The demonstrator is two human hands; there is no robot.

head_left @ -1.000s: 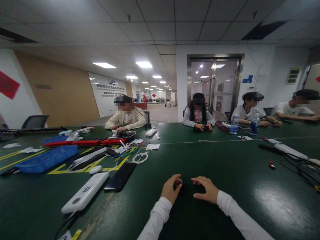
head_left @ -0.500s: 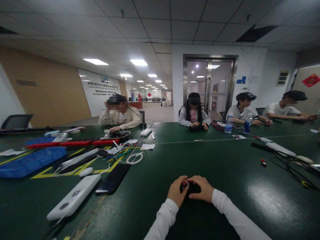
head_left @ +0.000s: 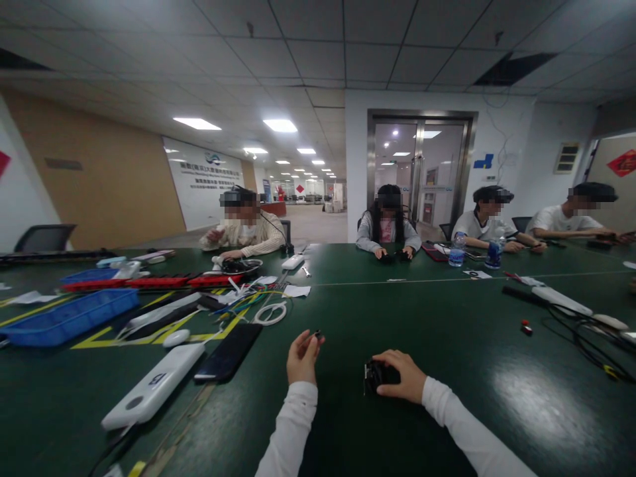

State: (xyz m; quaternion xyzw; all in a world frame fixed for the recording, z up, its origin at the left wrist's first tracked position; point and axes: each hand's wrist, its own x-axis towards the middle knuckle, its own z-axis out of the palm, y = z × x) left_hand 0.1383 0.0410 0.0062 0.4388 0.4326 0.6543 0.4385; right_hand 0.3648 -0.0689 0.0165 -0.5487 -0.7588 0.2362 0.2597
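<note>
My left hand (head_left: 301, 358) is raised a little above the green table (head_left: 447, 344), its fingertips pinched on a tiny dark part (head_left: 317, 334). My right hand (head_left: 401, 375) rests on the table, fingers curled over a small black device (head_left: 372, 376) that it holds in place. Both arms wear white sleeves. A black phone (head_left: 228, 351) lies left of my left hand.
A white power strip (head_left: 152, 386), a white mouse (head_left: 175, 338), a coiled white cable (head_left: 271, 313), coloured wires (head_left: 238, 306) and a blue tray (head_left: 69, 317) lie at left. Black cables (head_left: 586, 331) and a small red item (head_left: 525, 326) lie at right. Several people sit across the table.
My hands were together on the black device. The left hand has since pulled away leftward and upward, pinching a tiny dark part; the right hand stays on the device.
</note>
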